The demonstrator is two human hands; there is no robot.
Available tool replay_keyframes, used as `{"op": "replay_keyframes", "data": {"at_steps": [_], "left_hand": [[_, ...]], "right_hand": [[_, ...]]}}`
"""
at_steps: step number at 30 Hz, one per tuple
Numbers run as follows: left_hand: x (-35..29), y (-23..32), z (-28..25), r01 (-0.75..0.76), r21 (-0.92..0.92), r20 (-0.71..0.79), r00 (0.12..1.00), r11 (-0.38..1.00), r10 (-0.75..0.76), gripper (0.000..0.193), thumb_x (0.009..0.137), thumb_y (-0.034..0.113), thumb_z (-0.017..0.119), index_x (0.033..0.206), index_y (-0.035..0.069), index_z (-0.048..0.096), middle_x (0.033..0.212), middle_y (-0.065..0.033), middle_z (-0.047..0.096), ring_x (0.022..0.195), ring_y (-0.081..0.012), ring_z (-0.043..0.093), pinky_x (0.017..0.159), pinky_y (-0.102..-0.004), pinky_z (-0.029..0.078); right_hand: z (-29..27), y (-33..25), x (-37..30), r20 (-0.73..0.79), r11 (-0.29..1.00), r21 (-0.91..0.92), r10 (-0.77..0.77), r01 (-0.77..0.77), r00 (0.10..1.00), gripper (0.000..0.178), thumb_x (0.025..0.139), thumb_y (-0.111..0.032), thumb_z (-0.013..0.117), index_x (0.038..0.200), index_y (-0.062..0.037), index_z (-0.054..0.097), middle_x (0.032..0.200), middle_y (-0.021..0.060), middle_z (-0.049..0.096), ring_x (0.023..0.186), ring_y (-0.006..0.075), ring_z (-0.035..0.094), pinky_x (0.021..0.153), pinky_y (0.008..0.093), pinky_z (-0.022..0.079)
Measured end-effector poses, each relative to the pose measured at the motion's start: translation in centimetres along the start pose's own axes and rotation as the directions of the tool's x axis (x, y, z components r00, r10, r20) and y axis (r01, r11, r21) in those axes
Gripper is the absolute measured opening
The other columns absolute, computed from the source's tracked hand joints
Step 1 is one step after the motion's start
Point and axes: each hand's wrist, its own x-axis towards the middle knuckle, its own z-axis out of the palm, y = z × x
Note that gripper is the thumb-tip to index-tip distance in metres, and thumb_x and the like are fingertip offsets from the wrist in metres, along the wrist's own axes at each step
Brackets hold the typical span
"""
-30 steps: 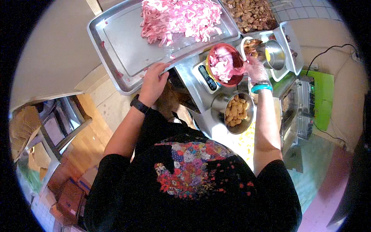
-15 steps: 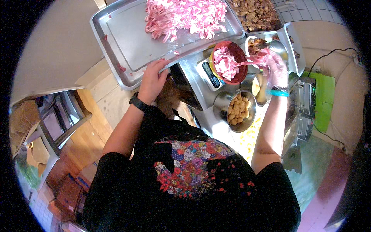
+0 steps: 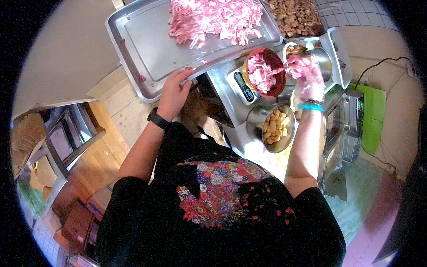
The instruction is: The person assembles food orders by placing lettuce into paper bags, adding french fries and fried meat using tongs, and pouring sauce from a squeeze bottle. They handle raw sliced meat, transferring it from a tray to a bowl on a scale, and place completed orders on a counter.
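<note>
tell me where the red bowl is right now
In the head view the red bowl sits upper right on a scale, just right of the big metal tray, beside the gloved right hand.

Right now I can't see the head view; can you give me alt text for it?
A person's right hand, in a clear glove, holds pink sliced meat beside a red bowl of the same meat on a scale. The left hand grips the edge of a large metal tray heaped with meat slices; a steel bowl of pale chunks sits below.
</note>
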Motion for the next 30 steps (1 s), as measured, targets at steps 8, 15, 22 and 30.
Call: {"op": "replay_keyframes", "data": {"at_steps": [8, 15, 22, 30], "left_hand": [[0.0, 0.0, 0.1, 0.021, -0.042, 0.02, 1.0, 0.999, -0.021, 0.026, 0.076, 0.001, 0.051, 0.101, 0.003, 0.055, 0.102, -0.0131, 0.053, 0.087, -0.0243, 0.054, 0.067, -0.027, 0.045], [-0.1, -0.3, 0.1, -0.004, -0.012, -0.013, 1.0, 1.0, 0.004, 0.026, 0.076, 0.002, 0.052, 0.102, 0.004, 0.055, 0.099, -0.0124, 0.054, 0.084, -0.0241, 0.055, 0.067, -0.027, 0.045], [0.2, 0.2, 0.1, 0.023, -0.024, 0.001, 1.0, 0.999, -0.023, 0.025, 0.076, 0.003, 0.052, 0.101, 0.004, 0.056, 0.101, -0.0124, 0.055, 0.084, -0.0235, 0.056, 0.065, -0.0274, 0.046], [0.5, -0.3, 0.3, 0.01, -0.007, -0.011, 1.0, 1.0, -0.01, 0.025, 0.077, 0.003, 0.051, 0.101, 0.005, 0.056, 0.101, -0.0119, 0.055, 0.083, -0.0227, 0.056, 0.064, -0.0275, 0.046]], "right_hand": [[-1.7, 3.4, 1.0, -0.073, 0.566, -0.814, 0.13, -0.134, 0.989, 0.03, 0.082, -0.01, 0.051, 0.111, -0.002, 0.051, 0.104, 0.0065, 0.055, 0.097, 0.0139, 0.051, 0.085, 0.0258, 0.038], [-0.9, 1.2, -0.3, -0.097, 0.983, -0.15, 0.096, -0.11, 0.991, 0.026, 0.083, -0.013, 0.051, 0.106, -0.0008, 0.053, 0.108, 0.0096, 0.054, 0.102, 0.0182, 0.05, 0.086, 0.0307, 0.039], [-1.7, 1.9, -0.1, -0.13, 0.765, -0.644, -0.116, 0.005, 0.985, 0.028, 0.079, -0.017, 0.055, 0.102, -0.0021, 0.056, 0.1, 0.0102, 0.059, 0.089, 0.0193, 0.056, 0.079, 0.0301, 0.043], [-1.3, 4.0, 2.7, 0.007, 0.16, -0.987, 0.074, -0.005, 0.997, 0.035, 0.069, -0.008, 0.042, 0.102, -0.0127, 0.053, 0.102, 0.0187, 0.054, 0.093, 0.0355, 0.052, 0.079, 0.0438, 0.042]]}}
